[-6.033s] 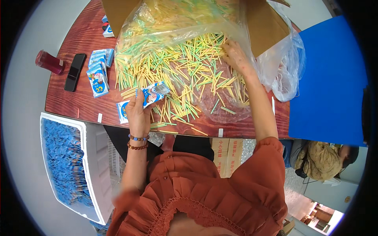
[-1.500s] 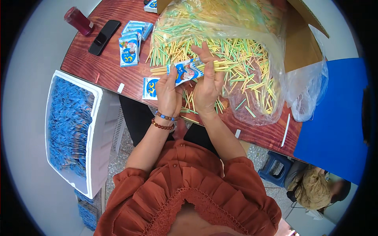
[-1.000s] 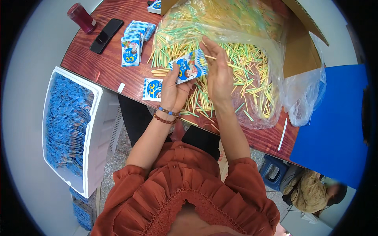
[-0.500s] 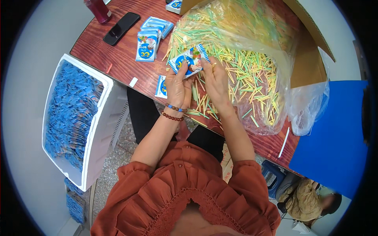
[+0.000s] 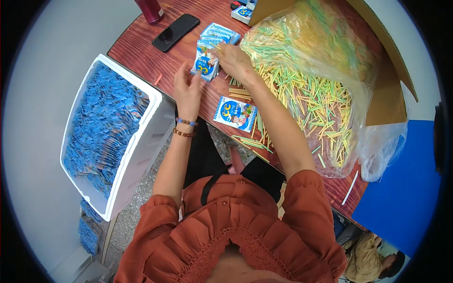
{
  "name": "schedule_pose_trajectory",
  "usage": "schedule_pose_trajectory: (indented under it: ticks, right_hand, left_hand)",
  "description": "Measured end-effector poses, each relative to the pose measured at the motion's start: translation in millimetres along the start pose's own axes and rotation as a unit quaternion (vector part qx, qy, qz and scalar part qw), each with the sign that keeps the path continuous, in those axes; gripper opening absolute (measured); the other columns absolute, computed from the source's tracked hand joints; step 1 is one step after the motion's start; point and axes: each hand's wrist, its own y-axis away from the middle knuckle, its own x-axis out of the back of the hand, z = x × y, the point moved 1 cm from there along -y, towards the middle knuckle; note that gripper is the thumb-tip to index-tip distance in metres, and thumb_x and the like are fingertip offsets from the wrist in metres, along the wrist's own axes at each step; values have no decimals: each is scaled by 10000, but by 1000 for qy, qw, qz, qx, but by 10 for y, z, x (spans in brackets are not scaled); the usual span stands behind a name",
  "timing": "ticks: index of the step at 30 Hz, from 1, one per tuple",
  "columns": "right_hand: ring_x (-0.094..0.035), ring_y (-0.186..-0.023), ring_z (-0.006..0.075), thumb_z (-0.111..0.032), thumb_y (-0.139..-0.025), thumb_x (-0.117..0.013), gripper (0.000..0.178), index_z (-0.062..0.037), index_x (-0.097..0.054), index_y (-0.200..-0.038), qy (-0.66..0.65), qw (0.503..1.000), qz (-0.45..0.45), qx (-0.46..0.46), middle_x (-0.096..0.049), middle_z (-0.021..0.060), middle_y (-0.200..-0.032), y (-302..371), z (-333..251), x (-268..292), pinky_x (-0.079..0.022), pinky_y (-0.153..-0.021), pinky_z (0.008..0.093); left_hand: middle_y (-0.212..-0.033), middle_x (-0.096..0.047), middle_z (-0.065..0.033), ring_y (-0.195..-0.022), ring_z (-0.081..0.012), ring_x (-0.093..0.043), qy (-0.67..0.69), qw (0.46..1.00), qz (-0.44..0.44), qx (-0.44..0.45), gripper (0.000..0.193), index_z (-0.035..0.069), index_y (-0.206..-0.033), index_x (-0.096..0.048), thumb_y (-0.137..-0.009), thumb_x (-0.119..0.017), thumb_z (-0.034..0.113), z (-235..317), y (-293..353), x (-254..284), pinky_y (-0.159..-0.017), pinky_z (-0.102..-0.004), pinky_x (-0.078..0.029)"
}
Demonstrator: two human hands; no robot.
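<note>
Blue-and-white packets (image 5: 204, 67) by two hands

They lie piled on the table (image 5: 141, 56). The right hand (image 5: 236, 61) touches them; I can't tell if it grips. The left hand (image 5: 187, 92) is open just beside them. It looks like stacking; next needs gentle pinching.

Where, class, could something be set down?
Bare wood lies between the phone and foam box, save one orange strip, and between phone and far pack. Crowded: loose sticks rightward; packet stack, with left hand and right hand close.
</note>
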Motion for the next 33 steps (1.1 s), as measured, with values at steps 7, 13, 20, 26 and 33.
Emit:
schedule_pose_trajectory:
  ticks: [7,13,20,26,33]
  right_hand:
    - [-612,-934,393,-315,-950,-420,356,-62,-647,-1056,62,989,52,-120,-663,204,-987,562,326,671,-467,-831,445]
    - [-594,-1026,361,-251,-891,-553,324,-49,-635,-1130,259,927,81,-259,-641,195,-1100,1762,916,1554,-453,-885,429]
    - [-580,-888,324,-201,-825,-663,225,-8,-638,-939,10,997,66,-26,-617,138,-907,1732,588,995,-447,-812,384]
    - [-575,-857,275,-316,-730,-736,266,-101,-646,-858,103,993,-31,44,-597,77,-823,1455,283,433,-377,-744,400]
    - [-588,-682,285,-211,-776,-693,174,-39,-685,-747,31,994,32,97,-607,111,-702,1412,346,475,-419,-626,398]
  left_hand:
    - [-1358,-426,-190,-1264,-365,-404,-359,918,-74,-150,660,19,-1367,-384,-790,-690,109,-95,-31,-92,-1051,-472,-287]
    - [-1379,-407,-220,-1275,-388,-392,-390,908,-50,-148,776,-22,-1397,-326,-774,-728,207,-115,-127,-112,-1051,-483,-283]
    - [-1353,-428,-251,-1267,-415,-391,-400,908,-48,-115,818,-36,-1401,-312,-780,-722,304,-101,-172,-192,-1040,-526,-284]
    - [-1264,-504,-202,-1155,-319,-519,-237,962,-45,-130,562,-14,-1316,-443,-843,-684,172,-99,-20,90,-942,-384,-440]
    - [-998,-616,-66,-860,-135,-616,-74,991,-112,-16,293,-20,-1137,-602,-873,-664,93,114,412,44,-758,-264,-505]
